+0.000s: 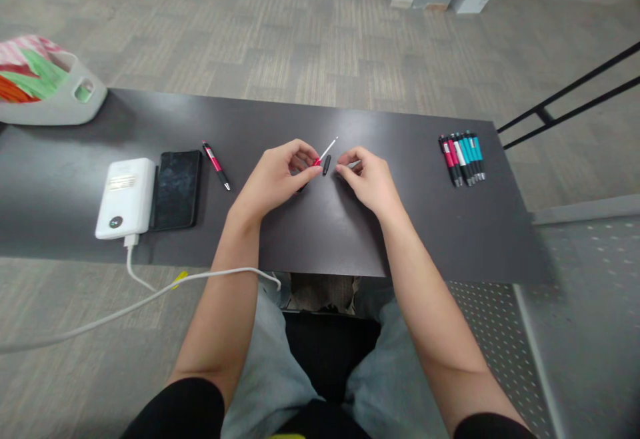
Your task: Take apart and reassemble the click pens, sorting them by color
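My left hand [286, 173] is closed around a red and black pen barrel [317, 162], most of it hidden by the fingers. A thin white refill [329, 149] sticks out of its upper end, slanting up and to the right. Just right of those fingertips, a small black pen part [327, 165] lies on the dark table. My right hand [367, 175] is a short way further right, with thumb and fingers drawn together in a pinch. Whatever may be between them is too small to make out.
The dark table [320, 239] carries a red and black pen [217, 166], a black phone [177, 190] and a white power bank [125, 197] with a white cable [200, 277]. Several pens [462, 157] lie side by side at right. A white basket [90, 102] holds colourful items.
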Demonstrator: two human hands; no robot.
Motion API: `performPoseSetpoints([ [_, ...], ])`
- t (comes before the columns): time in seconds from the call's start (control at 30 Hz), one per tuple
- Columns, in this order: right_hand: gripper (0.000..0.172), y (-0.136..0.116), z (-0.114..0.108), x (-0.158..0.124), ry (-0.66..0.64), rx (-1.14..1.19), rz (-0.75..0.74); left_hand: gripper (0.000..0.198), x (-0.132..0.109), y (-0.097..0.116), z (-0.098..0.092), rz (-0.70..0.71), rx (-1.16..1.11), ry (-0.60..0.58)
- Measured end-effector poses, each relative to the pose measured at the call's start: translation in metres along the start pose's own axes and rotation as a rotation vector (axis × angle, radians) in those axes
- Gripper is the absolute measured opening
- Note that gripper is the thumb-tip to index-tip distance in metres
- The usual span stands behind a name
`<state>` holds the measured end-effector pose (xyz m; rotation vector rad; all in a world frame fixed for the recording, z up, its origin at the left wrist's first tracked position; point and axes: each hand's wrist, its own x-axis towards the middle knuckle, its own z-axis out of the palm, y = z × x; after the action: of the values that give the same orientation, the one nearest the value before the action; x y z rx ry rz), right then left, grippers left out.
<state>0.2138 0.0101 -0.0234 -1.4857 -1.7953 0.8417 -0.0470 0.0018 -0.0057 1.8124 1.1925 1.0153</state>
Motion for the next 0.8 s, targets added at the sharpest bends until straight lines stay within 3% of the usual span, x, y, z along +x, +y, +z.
performPoseSetpoints([
  [0.23,0.057,0.024,-0.024,0.006,0.294,0.306,-0.039,0.022,0.005,0.008,0.018,0.046,-0.022,-0.081],
  [0.6,0.055,0.024,-0.027,0.0,0.295,0.36,0.026,0.017,0.008,0.007,0.025,0.045,-0.043,-0.129],
  [0.8,0.057,0.025,-0.018,0.002,0.234,0.342,0.022,0.022,0.008,0.005,0.025,0.041,-0.037,-0.128],
])
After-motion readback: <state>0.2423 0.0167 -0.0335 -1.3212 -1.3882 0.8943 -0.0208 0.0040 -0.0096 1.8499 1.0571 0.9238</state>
